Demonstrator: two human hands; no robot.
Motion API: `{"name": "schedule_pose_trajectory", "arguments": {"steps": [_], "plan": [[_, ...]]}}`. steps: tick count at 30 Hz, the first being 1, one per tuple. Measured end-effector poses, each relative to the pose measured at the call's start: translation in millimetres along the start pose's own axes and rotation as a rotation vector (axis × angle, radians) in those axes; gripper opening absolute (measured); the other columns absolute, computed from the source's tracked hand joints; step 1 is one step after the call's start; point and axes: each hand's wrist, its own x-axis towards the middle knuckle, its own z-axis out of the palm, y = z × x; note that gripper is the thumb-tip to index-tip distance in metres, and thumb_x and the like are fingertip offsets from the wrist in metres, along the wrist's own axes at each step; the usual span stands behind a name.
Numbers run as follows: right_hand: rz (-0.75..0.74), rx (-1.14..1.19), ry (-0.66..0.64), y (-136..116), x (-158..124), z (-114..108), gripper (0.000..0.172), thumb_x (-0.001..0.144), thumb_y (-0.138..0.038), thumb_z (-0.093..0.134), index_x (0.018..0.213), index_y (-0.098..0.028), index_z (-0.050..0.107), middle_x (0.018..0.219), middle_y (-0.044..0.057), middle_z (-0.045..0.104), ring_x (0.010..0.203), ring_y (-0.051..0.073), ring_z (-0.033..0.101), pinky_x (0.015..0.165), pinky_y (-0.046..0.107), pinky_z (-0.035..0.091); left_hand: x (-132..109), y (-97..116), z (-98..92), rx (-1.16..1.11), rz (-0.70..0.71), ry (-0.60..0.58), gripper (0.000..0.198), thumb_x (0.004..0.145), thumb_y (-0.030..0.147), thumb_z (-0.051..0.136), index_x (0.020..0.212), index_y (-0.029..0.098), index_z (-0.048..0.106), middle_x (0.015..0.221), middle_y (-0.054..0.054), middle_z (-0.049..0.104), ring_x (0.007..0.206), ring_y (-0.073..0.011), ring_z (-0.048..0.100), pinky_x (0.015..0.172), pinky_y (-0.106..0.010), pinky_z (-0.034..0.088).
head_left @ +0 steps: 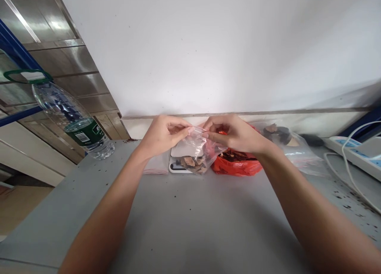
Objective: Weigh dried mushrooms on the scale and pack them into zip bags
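Note:
My left hand (162, 134) and my right hand (235, 133) both pinch the top edge of a small clear plastic bag (195, 153) with brown dried pieces in its bottom. The bag hangs just above a white kitchen scale (178, 163) at the back of the grey table (184, 218). Right behind the bag lies an open red plastic bag (238, 164) with dark dried pieces inside. My fingers on both hands are closed on the bag's rim.
A clear water bottle (74, 121) with a green label stands at the left. A stack of flat clear bags (156, 166) lies beside the scale. Another clear bag (285, 141) with dark pieces lies at the right, then a white power strip (354, 151) and cable. Crumbs dot the table's right side.

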Motion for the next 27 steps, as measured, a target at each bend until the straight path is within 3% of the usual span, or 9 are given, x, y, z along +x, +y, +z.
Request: {"name": "schedule_pose_trajectory", "arguments": {"steps": [5, 9, 12, 17, 23, 27], "plan": [[-0.019, -0.034, 0.039, 7.8, -0.8, 0.1, 0.016, 0.095, -0.024, 0.060, 0.080, -0.022, 0.056, 0.061, -0.006, 0.053, 0.053, 0.010, 0.045, 0.052, 0.027, 0.034, 0.1, -1.5, -0.8, -0.024, -0.048, 0.013, 0.018, 0.088, 0.031, 0.071, 0.083, 0.018, 0.082, 0.079, -0.006, 0.081, 0.071, -0.0198, 0.076, 0.062, -0.028, 0.062], [0.042, -0.032, -0.016, 6.4, -0.8, 1.9, 0.018, 0.097, -0.032, 0.060, 0.082, -0.022, 0.058, 0.062, -0.004, 0.057, 0.054, 0.012, 0.048, 0.052, 0.028, 0.035, 0.4, -0.9, -0.2, -0.006, -0.037, 0.006, 0.019, 0.089, 0.030, 0.069, 0.080, 0.017, 0.081, 0.076, -0.006, 0.080, 0.070, -0.0199, 0.075, 0.065, -0.030, 0.064], [-0.009, -0.035, 0.000, 5.1, 1.1, 4.3, 0.020, 0.098, -0.034, 0.057, 0.083, -0.021, 0.060, 0.067, -0.001, 0.060, 0.058, 0.013, 0.050, 0.054, 0.028, 0.037, 0.3, 2.8, 1.5, -0.016, -0.027, -0.007, 0.018, 0.089, 0.028, 0.070, 0.080, 0.018, 0.082, 0.078, -0.005, 0.081, 0.071, -0.0189, 0.075, 0.064, -0.028, 0.064], [-0.090, -0.066, 0.027, 7.2, 3.5, 7.5, 0.020, 0.093, -0.019, 0.056, 0.074, -0.022, 0.055, 0.060, -0.006, 0.047, 0.053, 0.010, 0.037, 0.052, 0.027, 0.029, -0.5, 9.3, 3.2, -0.035, -0.066, -0.038, 0.017, 0.089, 0.027, 0.070, 0.081, 0.018, 0.082, 0.076, -0.004, 0.081, 0.066, -0.0164, 0.074, 0.060, -0.024, 0.063], [-0.019, 0.008, 0.035, 3.5, 2.4, 10.1, 0.038, 0.099, -0.045, 0.063, 0.071, -0.023, 0.054, 0.057, -0.006, 0.047, 0.054, 0.011, 0.039, 0.053, 0.029, 0.032, -0.9, 9.6, 1.9, -0.070, -0.082, -0.068, 0.017, 0.090, 0.030, 0.071, 0.084, 0.019, 0.083, 0.081, -0.006, 0.082, 0.076, -0.0199, 0.078, 0.066, -0.028, 0.067], [-0.045, -0.030, 0.056, -0.2, 3.3, 12.3, 0.040, 0.100, -0.050, 0.062, 0.072, -0.022, 0.056, 0.058, -0.006, 0.045, 0.055, 0.011, 0.036, 0.054, 0.029, 0.030, -0.5, 6.4, 2.5, -0.074, -0.110, -0.073, 0.021, 0.090, 0.035, 0.071, 0.085, 0.019, 0.082, 0.083, -0.007, 0.081, 0.077, -0.0211, 0.078, 0.067, -0.030, 0.067]]}}
